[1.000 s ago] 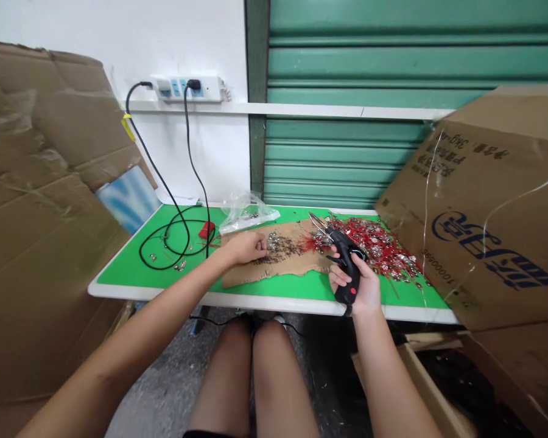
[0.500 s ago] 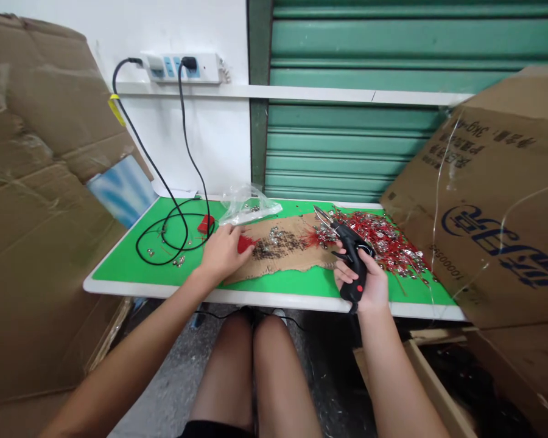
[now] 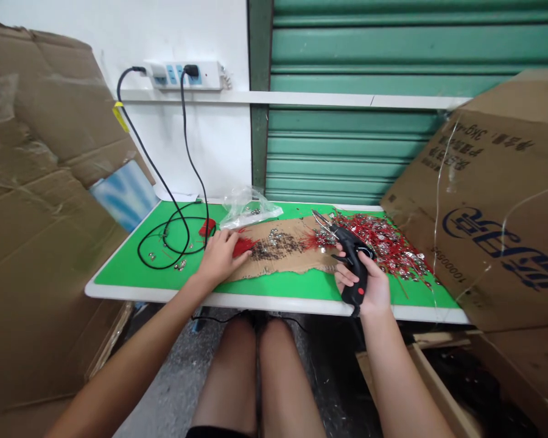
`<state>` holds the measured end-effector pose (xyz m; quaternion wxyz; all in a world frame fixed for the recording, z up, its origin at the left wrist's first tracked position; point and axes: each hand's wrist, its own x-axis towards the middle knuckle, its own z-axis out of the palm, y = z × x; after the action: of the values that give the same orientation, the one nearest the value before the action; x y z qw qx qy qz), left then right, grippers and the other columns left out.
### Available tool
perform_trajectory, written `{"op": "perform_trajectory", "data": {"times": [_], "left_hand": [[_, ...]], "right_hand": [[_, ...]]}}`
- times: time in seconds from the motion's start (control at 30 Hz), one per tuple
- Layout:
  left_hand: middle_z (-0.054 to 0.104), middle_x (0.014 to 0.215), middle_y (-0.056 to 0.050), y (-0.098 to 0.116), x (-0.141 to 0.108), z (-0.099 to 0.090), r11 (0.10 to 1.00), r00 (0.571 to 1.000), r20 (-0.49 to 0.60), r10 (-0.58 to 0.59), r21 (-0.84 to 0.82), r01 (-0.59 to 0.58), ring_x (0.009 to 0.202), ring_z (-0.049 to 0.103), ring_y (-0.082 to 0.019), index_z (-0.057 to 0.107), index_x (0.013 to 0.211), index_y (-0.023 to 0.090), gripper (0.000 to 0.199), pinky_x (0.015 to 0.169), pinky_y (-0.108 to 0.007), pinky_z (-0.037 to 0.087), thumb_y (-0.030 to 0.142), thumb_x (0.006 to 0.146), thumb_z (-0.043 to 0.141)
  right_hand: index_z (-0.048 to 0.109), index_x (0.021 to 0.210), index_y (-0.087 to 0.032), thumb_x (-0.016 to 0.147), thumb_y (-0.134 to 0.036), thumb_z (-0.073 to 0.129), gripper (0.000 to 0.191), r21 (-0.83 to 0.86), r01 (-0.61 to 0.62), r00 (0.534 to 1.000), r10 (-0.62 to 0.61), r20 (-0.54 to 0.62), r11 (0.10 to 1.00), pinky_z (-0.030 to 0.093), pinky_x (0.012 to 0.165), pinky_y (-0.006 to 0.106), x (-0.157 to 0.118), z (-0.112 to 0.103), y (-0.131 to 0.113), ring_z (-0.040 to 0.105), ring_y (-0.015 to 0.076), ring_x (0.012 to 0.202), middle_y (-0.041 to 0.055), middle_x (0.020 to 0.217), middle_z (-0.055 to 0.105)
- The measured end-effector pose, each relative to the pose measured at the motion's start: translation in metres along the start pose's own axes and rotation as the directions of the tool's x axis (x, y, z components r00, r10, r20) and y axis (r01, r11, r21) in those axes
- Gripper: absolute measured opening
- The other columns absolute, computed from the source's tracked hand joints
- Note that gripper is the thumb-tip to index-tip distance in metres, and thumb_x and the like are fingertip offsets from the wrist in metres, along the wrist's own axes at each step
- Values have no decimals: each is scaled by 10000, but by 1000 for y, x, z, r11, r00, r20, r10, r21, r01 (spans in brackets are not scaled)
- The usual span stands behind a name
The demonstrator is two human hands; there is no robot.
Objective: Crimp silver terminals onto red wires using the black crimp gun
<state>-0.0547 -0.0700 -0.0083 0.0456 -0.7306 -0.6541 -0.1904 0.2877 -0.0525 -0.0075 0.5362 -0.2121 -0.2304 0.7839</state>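
Note:
My right hand (image 3: 363,283) is wrapped round a black glue gun (image 3: 357,267), whose metal tip points up and left. Beneath my left hand (image 3: 220,257) is the left end of a cardboard strip (image 3: 292,267); its fingers rest at a bundle of red strings (image 3: 243,243), and whether they pinch any is too small to tell. Small shiny pieces (image 3: 276,236) and dark spots cover the middle of the strip. More red strings with silvery pieces (image 3: 383,240) form a large pile right of the glue gun.
Black cables run from a power strip (image 3: 189,74) onto the green table (image 3: 296,281). A clear plastic bag (image 3: 249,210) and a red object (image 3: 207,228) lie towards the back. Large cardboard boxes stand at the left (image 3: 36,243) and right (image 3: 497,213).
My left hand has shifted slightly left, and more of the red bundle shows beside it. My right hand still holds the glue gun in nearly the same place. The camera view has tilted slightly.

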Motion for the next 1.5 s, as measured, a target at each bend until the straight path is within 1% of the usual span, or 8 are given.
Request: {"op": "perform_trajectory", "data": {"times": [0.17, 0.47, 0.67, 0.9, 1.07, 1.17, 1.3, 1.5], "left_hand": [[721, 977, -104, 13, 7, -14, 997, 992, 126, 30, -70, -21, 1001, 652, -271, 722, 902, 189, 191, 900, -376, 505, 332, 949, 605], [756, 831, -91, 27, 19, -23, 992, 949, 297, -107, -32, 122, 759, 672, -224, 734, 759, 201, 225, 616, -290, 412, 289, 897, 580], [755, 817, -121, 34, 28, -28, 992, 900, 419, -124, 43, 117, 772, 696, -249, 701, 734, 177, 276, 637, -303, 438, 242, 924, 511], [755, 1062, -224, 37, 16, -25, 990, 942, 310, -127, 91, 104, 931, 732, -294, 643, 1148, 78, 345, 725, -337, 507, 243, 1044, 359], [770, 866, -72, 22, 6, -22, 955, 957, 280, -79, -254, 153, 789, 715, -197, 689, 976, 172, 144, 717, -278, 497, 186, 931, 553], [757, 772, -23, 15, 4, -15, 897, 953, 287, -96, -390, 208, 698, 680, -152, 714, 887, 185, 144, 663, -248, 486, 136, 847, 585], [738, 754, -24, 14, 2, -8, 912, 959, 258, -117, -354, 206, 690, 643, -154, 719, 801, 186, 110, 675, -265, 471, 163, 830, 615], [718, 849, -44, 22, 0, 4, 938, 992, 62, -113, -324, 127, 812, 634, -192, 668, 825, 185, 57, 745, -308, 469, 219, 843, 626]], "right_hand": [[675, 1115, -219, 906, -307, 688, 227, -124, 43, 999, -45, -16, 991, 458, 376, 170, -2, 2, 0, 343, 65, 444, -1, 846, 610], [682, 1103, -210, 906, -314, 682, 223, -127, 16, 1000, -19, -22, 992, 459, 383, 188, -1, 1, -2, 336, 73, 453, 7, 829, 593], [670, 1133, -220, 920, -300, 669, 227, -99, 29, 999, -31, -21, 995, 462, 391, 173, -1, -1, -1, 351, 67, 463, 12, 869, 621], [713, 1090, -188, 880, -322, 715, 249, -211, 13, 999, -21, -36, 977, 456, 378, 183, 0, 4, 0, 343, 60, 446, 26, 857, 640], [739, 1042, -188, 832, -322, 747, 249, -364, -45, 998, 28, -51, 930, 420, 364, 217, 2, 12, 6, 375, 71, 432, 54, 861, 715], [751, 944, -173, 817, -373, 777, 238, -469, -128, 992, 113, -60, 874, 380, 368, 224, 6, 18, 11, 387, 84, 414, 39, 679, 665], [756, 847, -168, 785, -477, 822, 322, -590, -239, 970, 215, -112, 771, 336, 370, 206, 11, 23, 17, 420, 101, 406, -2, 487, 532], [767, 793, -149, 768, -554, 824, 410, -662, -311, 950, 253, -185, 682, 336, 343, 204, 10, 24, 18, 418, 105, 387, 2, 447, 524]]}}
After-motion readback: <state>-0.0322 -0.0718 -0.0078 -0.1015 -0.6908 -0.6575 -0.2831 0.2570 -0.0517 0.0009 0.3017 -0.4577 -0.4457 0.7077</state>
